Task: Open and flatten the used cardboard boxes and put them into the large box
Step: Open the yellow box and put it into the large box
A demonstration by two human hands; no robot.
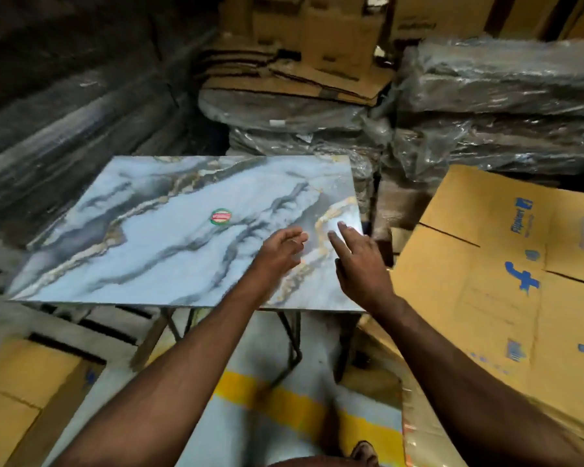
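- Cardboard boxes are what we are dealing with: one large yellow-brown cardboard box point(506, 264) with blue printing leans at our right, just beside the table, its flaps spread open toward us.
- Another cardboard box point(17, 399) of the same colour sits at our lower left, near the table's legs, only partly in view.
- Flattened cardboard sheets point(297, 79) lie stacked at the back, on top of plastic-wrapped bundles point(499, 106) that fill the far right.
- Our table point(142, 251) has a marble-patterned top in pale blue, grey and gold, with a small round red and green sticker point(221, 217) near its middle; nothing else lies on the top.
- Our left hand point(280, 251) hovers over the right part of the tabletop, fingers loosely curled, holding nothing.
- Our right hand point(358, 261) is just beside it, fingers stretched out and spread toward the table's right edge, also holding nothing; we cannot tell whether the fingertips touch the surface.
- Below the table we see a pale floor with a yellow stripe point(284, 402) and a bare foot point(363, 451) at the bottom edge.
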